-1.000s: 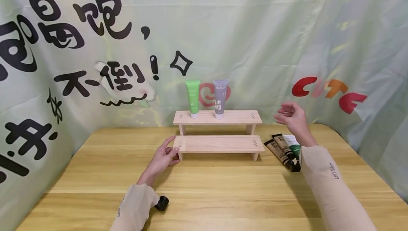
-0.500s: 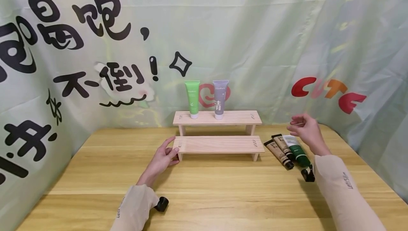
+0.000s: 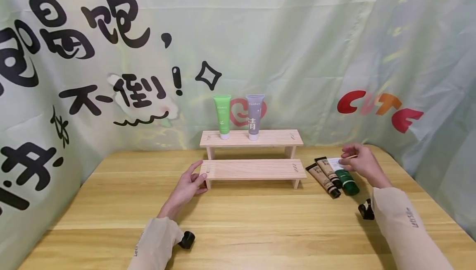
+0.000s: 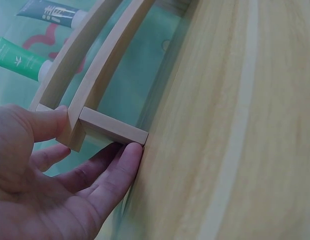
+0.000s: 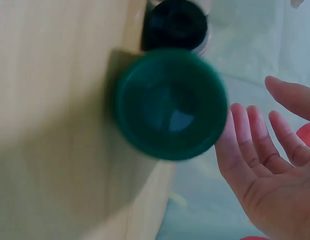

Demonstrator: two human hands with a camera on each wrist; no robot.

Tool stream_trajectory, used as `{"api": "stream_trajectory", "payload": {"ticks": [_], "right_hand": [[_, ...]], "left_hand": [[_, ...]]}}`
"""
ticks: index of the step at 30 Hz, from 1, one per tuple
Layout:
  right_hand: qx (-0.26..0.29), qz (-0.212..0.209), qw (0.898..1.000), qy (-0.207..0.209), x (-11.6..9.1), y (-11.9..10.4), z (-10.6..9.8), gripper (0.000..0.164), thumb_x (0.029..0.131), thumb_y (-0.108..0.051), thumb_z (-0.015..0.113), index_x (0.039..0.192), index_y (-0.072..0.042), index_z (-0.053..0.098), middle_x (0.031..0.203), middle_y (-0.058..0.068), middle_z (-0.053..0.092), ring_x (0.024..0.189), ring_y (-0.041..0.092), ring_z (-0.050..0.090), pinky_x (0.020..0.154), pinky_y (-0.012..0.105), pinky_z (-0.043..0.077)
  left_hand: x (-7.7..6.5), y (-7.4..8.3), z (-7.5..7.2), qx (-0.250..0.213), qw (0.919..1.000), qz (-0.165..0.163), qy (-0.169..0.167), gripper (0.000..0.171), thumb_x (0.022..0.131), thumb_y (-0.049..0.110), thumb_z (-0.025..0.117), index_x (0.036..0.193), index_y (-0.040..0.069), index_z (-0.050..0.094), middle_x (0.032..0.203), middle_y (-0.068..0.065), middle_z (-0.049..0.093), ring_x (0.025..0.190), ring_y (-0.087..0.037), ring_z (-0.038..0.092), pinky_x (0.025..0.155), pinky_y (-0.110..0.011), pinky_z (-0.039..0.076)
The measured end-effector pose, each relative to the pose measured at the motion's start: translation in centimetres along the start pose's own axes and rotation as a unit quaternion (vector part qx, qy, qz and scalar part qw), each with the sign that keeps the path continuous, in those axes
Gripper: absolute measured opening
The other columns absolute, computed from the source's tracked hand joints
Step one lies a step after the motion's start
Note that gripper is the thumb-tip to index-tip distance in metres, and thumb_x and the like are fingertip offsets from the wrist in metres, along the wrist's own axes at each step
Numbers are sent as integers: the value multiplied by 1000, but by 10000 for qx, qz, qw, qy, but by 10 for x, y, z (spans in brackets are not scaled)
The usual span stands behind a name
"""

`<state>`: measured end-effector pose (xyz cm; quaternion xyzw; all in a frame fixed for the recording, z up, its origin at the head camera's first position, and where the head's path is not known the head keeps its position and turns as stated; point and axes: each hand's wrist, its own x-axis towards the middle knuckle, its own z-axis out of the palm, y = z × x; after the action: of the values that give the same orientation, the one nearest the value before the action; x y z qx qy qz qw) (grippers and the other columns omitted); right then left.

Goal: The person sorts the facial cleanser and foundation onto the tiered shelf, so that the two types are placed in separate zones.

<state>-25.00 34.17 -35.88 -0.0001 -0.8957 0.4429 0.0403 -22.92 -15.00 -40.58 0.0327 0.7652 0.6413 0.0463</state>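
Note:
My left hand [image 3: 189,184] holds the left end of the two-tier wooden display stand [image 3: 254,169]. In the left wrist view its thumb [image 4: 49,123] lies at the board's end and the fingers reach the leg. A bright green tube [image 3: 224,115] and a purple-grey tube [image 3: 255,115] stand cap down on the upper tier. Over the white end of a dark green and white tube [image 3: 348,182] hovers my right hand [image 3: 363,163], nothing in its grasp. In the right wrist view the tube's green cap [image 5: 170,105] is close to the fingers, with thumb and fingers spread apart.
Two tan tubes with black caps [image 3: 322,180] lie left of the green and white tube, right of the stand. A printed cloth backdrop [image 3: 297,46] hangs behind the wooden table [image 3: 238,228]. Black wrist cameras [image 3: 186,240] protrude from both sleeves.
My right hand has moved down and to the right, from beside the upper tier to over the green and white tube. The left hand keeps its hold on the stand.

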Motion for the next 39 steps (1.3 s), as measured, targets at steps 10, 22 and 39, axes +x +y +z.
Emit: {"api": "stream_trajectory", "payload": {"ticks": [10,22,39], "right_hand": [[75,63,9997,-212,-1,11,-7,39,95,8,62,123,25,43,110,40,56,75,5,62,66,28,61],[-275,281,9978,-529,0,19,-12,36,89,6,66,116,23,49,104,30,60,79,17,57,62,27,56],[89,1727,9734,-1503,1,19,-17,58,97,-14,63,136,18,35,101,19,59,83,25,58,73,42,59]], "left_hand": [[2,1,0,-54,10000,35,-32,56,107,1,48,158,-2,25,118,-30,60,100,-31,63,89,-48,58],[2,0,1,-148,9999,44,-54,55,106,-1,48,157,-3,26,115,-28,61,100,-29,63,89,-46,58],[0,0,0,-61,10000,-6,7,55,106,-2,48,157,-3,26,116,-30,61,97,-29,63,87,-45,59]]}}
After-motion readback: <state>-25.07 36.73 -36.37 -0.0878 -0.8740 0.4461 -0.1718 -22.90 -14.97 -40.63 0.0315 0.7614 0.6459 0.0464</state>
